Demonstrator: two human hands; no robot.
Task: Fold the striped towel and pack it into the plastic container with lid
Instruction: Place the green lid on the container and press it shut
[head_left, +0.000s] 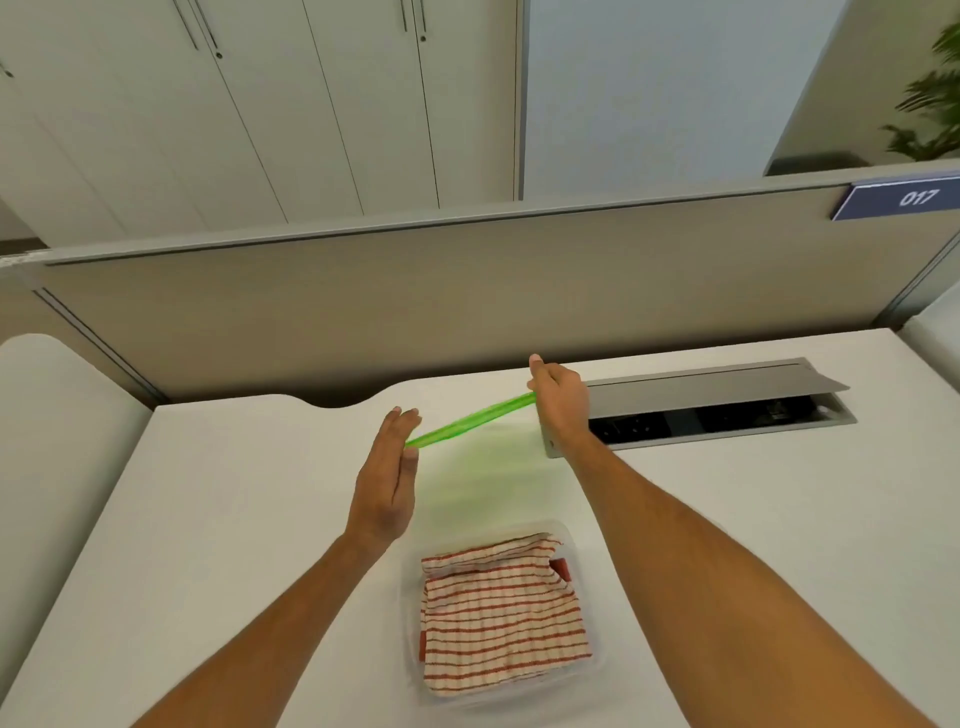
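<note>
The red-and-white striped towel (501, 618) lies folded inside a clear plastic container (597, 660) near the front of the white desk. Above the desk, farther back, both hands hold a green lid (470, 420) seen edge-on, tilted up to the right. My left hand (387, 480) has straight fingers, with the lid's left end between fingers and thumb. At the lid's right end, my right hand (558, 402) grips with curled fingers. The lid casts a green tint on the desk beneath it.
An open grey cable tray with a raised flap (717, 387) sits in the desk behind my right hand. A beige partition (467, 296) bounds the desk's far edge. A second white surface (52, 441) adjoins at left.
</note>
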